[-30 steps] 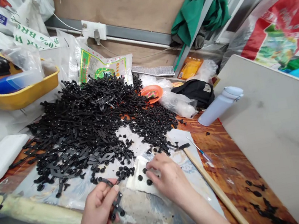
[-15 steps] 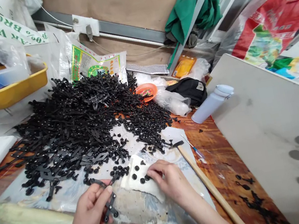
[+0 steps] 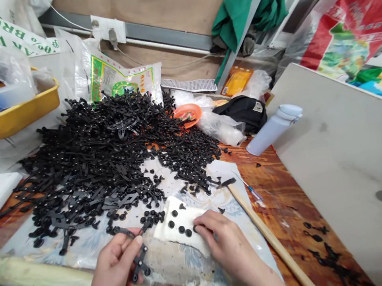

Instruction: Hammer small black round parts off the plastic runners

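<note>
My left hand [image 3: 118, 264] is closed around a black jointed plastic linkage [image 3: 140, 259], whose crossed arms and bright rivets stick out past the fingertips. To its right a white cloth [image 3: 169, 230] lies on the plastic sheet. Several small black round-headed pegs [image 3: 181, 230] stand on the cloth, roughly in a line. At the cloth's right edge my right hand [image 3: 222, 238] has thumb and fingers pinched on another black peg [image 3: 196, 229], mostly hidden by the fingertips. Loose black pegs [image 3: 152, 217] lie just beyond the left hand.
A large heap of black plastic parts [image 3: 103, 148] covers the back left. A hammer [image 3: 270, 237] lies to the right, near a thin screwdriver [image 3: 248, 186]. Beyond stand a pale bottle [image 3: 273, 131] and a grey board [image 3: 330, 138]. A padded rail [image 3: 45, 279] runs along the front.
My right hand has shifted slightly right along the cloth, uncovering a peg that its fingertips were at. The left hand keeps the linkage in the same place.
</note>
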The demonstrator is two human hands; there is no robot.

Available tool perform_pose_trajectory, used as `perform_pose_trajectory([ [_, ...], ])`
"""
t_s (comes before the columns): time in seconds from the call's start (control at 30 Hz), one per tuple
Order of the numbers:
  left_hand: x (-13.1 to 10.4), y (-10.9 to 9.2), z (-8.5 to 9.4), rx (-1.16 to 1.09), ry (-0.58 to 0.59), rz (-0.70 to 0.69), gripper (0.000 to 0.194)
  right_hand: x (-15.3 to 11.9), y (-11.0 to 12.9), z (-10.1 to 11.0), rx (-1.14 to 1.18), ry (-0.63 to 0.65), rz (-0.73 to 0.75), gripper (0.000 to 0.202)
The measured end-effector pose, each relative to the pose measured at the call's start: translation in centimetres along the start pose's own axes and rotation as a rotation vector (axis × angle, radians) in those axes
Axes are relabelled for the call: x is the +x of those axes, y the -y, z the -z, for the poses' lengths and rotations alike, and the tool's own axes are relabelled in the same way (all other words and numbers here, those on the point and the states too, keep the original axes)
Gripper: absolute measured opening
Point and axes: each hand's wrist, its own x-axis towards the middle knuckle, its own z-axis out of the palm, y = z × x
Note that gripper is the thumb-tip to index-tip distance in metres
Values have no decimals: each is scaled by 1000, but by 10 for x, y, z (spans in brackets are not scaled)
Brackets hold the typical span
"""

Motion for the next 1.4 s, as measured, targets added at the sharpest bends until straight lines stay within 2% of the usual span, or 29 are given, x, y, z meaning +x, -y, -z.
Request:
perform_pose_trajectory([
  [0.23,-2,-2,-2,-3,18,11,43,2,5,1,-90,21,62,17],
  [0.47,-11,-9,-4,-55,-24,8,41,9,0,-6,34,-68,-39,14],
  [0.57,-26,-13,-10,-138,22,77,40,2,7,-2,233,-116,-77,14],
  [0.63,-38,-15,-19,-196,79,150,40,-4,17,2,452,-95,-151,17],
  [0.8,-57,-8,-41,-234,200,247,42,-12,38,4,961,155,-367,33],
  [0.93,-59,-4,-49,-249,202,207,39,-17,34,-2,1051,168,-434,38],
  [1.07,-58,-3,-60,-217,232,199,33,-22,29,-3,1047,191,-390,32],
  [1.13,-58,-2,-67,-181,229,200,32,-24,23,2,984,194,-338,27],
  [1.17,-57,-1,-69,-167,212,193,33,-24,16,6,873,156,-308,24],
  [1.23,-56,0,-73,-157,160,171,34,-23,-4,19,537,-11,-271,22],
  [1.27,-55,0,-74,-161,131,165,34,-22,-17,27,281,-142,-268,23],
  [1.33,-52,0,-75,-173,74,170,36,-21,-45,41,28,-283,-371,24],
  [1.37,-50,0,-76,-177,50,176,36,-19,-58,46,-193,-278,-431,24],
  [1.4,-49,0,-77,-179,31,180,36,-18,-69,48,-309,-250,-475,25],
])
